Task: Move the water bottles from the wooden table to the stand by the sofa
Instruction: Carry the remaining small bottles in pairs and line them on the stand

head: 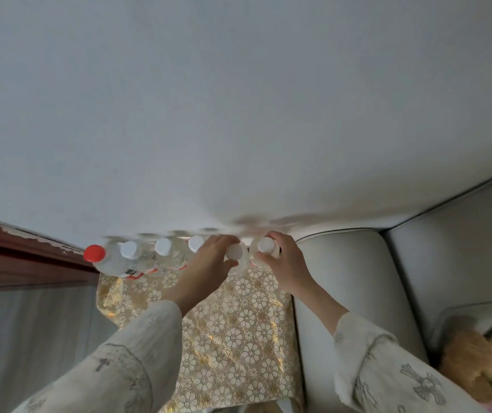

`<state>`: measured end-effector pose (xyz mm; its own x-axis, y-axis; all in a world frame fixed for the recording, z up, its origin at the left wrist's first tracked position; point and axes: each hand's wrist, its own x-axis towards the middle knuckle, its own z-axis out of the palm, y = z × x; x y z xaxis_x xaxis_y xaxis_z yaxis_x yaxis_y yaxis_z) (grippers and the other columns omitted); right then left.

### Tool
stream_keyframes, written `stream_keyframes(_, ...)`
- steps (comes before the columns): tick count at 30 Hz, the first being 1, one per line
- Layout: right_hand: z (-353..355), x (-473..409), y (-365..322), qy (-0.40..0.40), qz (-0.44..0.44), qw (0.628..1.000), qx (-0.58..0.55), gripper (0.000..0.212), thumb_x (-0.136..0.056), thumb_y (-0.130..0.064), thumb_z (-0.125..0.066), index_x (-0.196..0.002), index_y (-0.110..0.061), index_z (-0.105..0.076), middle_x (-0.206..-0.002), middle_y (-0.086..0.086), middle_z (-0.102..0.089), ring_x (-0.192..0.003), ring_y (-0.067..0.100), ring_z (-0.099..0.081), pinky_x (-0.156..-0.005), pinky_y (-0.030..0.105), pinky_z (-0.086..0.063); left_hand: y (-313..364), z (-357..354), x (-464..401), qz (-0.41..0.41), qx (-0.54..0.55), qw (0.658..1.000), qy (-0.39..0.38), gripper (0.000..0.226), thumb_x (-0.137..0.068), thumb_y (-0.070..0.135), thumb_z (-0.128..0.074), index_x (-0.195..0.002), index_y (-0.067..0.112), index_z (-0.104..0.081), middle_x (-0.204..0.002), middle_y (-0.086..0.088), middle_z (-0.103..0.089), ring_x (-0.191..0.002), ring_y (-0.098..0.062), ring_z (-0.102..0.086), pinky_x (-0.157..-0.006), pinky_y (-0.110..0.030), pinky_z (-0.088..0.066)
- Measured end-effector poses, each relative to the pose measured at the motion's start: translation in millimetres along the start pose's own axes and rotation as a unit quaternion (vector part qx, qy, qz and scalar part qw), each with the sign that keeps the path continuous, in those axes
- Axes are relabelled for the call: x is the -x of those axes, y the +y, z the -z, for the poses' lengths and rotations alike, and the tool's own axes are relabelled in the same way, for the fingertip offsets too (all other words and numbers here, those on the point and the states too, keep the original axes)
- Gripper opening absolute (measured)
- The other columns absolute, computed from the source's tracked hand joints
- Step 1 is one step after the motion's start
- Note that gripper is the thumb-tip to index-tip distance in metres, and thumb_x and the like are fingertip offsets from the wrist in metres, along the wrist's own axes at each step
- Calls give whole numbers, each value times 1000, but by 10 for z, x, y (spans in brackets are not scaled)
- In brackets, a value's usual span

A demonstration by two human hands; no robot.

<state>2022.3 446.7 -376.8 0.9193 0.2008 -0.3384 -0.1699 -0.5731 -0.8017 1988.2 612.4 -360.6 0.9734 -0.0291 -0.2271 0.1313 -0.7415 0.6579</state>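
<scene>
A stand covered with a gold floral cloth (238,332) sits against the white wall, beside the sofa. Along its back edge stands a row of clear water bottles: one with a red cap (94,253) at the left, then several with white caps (162,246). My left hand (209,263) grips a white-capped bottle (234,253) at the right part of the row. My right hand (283,260) grips the last white-capped bottle (265,245) next to the sofa arm. Both held bottles are upright, seen from above.
A pale grey sofa (358,278) fills the right side, its arm touching the stand. A fluffy tan and green object (483,359) lies on the sofa at the lower right. A dark wooden frame (15,254) and grey curtain are at the left.
</scene>
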Motion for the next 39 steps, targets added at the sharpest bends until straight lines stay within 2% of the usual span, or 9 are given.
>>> stream_keyframes(6, -25, -159, 142, -20, -2, 1000, -9, 29, -78, -24, -68, -102, -11, -58, -112, 15, -53, -101, 20, -49, -84, 26, -39, -83, 4, -183, 6, -40, 999, 11, 39, -79, 2, -64, -117, 4, -54, -120, -14, -60, -110, -27, -53, -90, -26, -36)
stream_keyframes(13, -115, -242, 203, -38, 14, 998, -46, 32, -78, -22, -67, -106, -12, -57, -116, 14, -50, -109, 22, -47, -95, 38, -43, -69, -95, -247, 15, -38, 998, 41, 34, -78, -3, -62, -111, 2, -57, -119, -13, -55, -102, -30, -57, -87, -39, -49)
stream_keyframes(15, -120, -268, 207, -30, -2, 997, -74, 37, -78, -20, -68, -112, -14, -55, -120, 10, -49, -108, 17, -48, -93, 32, -44, -65, -130, -245, 19, -30, 998, 55, 35, -78, -5, -61, -112, 3, -56, -119, -13, -55, -101, -31, -57, -85, -39, -49)
stream_keyframes(18, -118, -256, 194, -32, -24, 993, -107, 50, -79, -21, -66, -124, -18, -45, -126, -1, -46, -111, 6, -43, -83, 10, -34, -63, -158, -201, 30, -4, 997, 65, 41, -78, -7, -57, -118, 3, -52, -123, -13, -53, -103, -32, -56, -85, -38, -48)
stream_keyframes(22, -61, -230, 121, -38, -54, 991, -112, 61, -78, -20, -67, -130, -18, -37, -130, 0, -49, -112, 9, -45, -82, 16, -33, -52, -128, -114, 46, 6, 998, 39, 51, -82, -2, -57, -130, 6, -40, -134, -15, -44, -114, -30, -51, -95, -34, -42)
stream_keyframes(24, -4, -164, 19, -29, -60, 992, -111, 61, -78, -19, -67, -131, -18, -37, -133, 1, -48, -115, 11, -44, -89, 22, -33, -19, -81, -20, 59, 6, 998, 29, 53, -85, 3, -56, -133, 7, -35, -138, -15, -41, -119, -29, -48, -99, -34, -38)
stream_keyframes(30, 234, 407, -446, -10, -32, 991, -127, 38, -84, -28, -59, -119, -20, -47, -124, -3, -52, -108, 9, -48, -87, 25, -38, 208, 93, 606, 85, 81, 991, 63, 44, -87, 14, -55, -129, 12, -40, -132, -10, -49, -115, -22, -51, -100, -40, -44)
stream_keyframes(35, 182, 994, -828, -56, -11, 994, -97, 36, -88, -29, -53, -120, -14, -50, -115, -4, -55, -105, 13, -55, -91, 31, -46, 266, 388, 1350, 152, 186, 963, 121, 38, -89, 16, -54, -126, 14, -46, -124, -4, -55, -105, -10, -52, -86, -20, -44)
stream_keyframes(39, 46, 1426, -1090, -160, 49, 985, -46, 34, -89, -31, -51, -120, -17, -50, -111, -6, -56, -98, 4, -56, -84, 22, -46, 228, 625, 2099, 206, 220, 929, 215, 33, -90, 18, -53, -123, 18, -50, -113, 5, -58, -94, -2, -54, -67, -4, -40)
